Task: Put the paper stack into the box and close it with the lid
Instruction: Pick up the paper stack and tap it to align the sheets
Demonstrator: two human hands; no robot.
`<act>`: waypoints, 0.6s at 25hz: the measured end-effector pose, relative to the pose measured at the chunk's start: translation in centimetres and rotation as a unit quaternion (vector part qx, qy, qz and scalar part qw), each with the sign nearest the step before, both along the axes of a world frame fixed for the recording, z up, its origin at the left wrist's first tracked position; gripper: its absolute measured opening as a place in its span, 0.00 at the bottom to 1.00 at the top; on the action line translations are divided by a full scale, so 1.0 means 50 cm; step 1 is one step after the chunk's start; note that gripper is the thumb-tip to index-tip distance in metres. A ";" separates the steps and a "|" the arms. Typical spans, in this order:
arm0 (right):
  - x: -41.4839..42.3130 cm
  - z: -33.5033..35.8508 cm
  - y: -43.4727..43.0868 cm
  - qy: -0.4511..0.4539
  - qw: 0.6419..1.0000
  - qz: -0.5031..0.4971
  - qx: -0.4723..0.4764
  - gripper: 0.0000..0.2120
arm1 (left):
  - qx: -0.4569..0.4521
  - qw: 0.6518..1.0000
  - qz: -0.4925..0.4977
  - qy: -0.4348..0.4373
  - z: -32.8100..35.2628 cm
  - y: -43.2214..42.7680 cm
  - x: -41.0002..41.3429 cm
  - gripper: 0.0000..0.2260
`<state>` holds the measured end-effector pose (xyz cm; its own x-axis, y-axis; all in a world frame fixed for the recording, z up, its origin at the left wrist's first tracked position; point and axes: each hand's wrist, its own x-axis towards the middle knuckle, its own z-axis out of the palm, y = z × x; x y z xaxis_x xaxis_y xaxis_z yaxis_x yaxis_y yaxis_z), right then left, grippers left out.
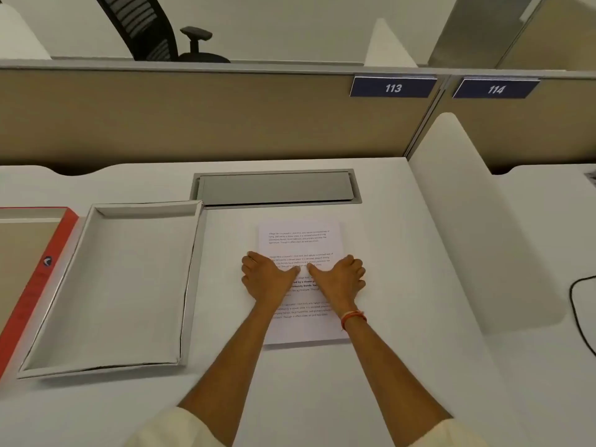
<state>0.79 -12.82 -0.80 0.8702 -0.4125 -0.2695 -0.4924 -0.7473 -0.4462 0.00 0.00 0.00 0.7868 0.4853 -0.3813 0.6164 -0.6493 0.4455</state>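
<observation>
Nearest to the camera, two bare forearms in cream sleeves reached forward over the white counter (371,382). The paper stack (301,243) lay flat on the counter, right of the middle, with its long axis running from near to far and the printed lines facing the person. The left hand (266,277) and the right hand (340,275) rested palm down on the middle of the stack, side by side, thumbs pointing toward each other and almost touching. The fingers (250,261) of both hands curled down over the left and right edges of the stack, pressing on it rather than closed around it. An orange bracelet (353,317) sat on the right wrist.

To the left, just beside the stack, the white box (113,285) stood open with nothing inside. Further left, the red lid (38,275) lay upside down, partly out of view. Behind the stack was a grey cable hatch (275,188) in the counter.
</observation>
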 end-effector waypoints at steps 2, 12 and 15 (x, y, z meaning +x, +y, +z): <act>0.012 0.011 -0.006 0.058 0.997 -0.030 0.030 0.48 | -0.007 0.998 0.030 0.048 0.013 0.004 0.008 0.53; 0.054 0.019 -0.042 0.115 0.985 -0.044 0.122 0.43 | -0.070 0.987 0.048 0.136 0.031 0.023 0.056 0.46; 0.055 0.022 -0.035 0.109 0.985 -0.049 0.123 0.42 | -0.087 0.985 0.053 0.139 0.026 0.027 0.057 0.42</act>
<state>3.56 -14.57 0.29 0.7396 -0.3896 -0.5488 -0.6610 -0.5740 -0.4834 2.84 1.33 1.29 0.5885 0.4672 -0.6599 0.7907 -0.5027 0.3493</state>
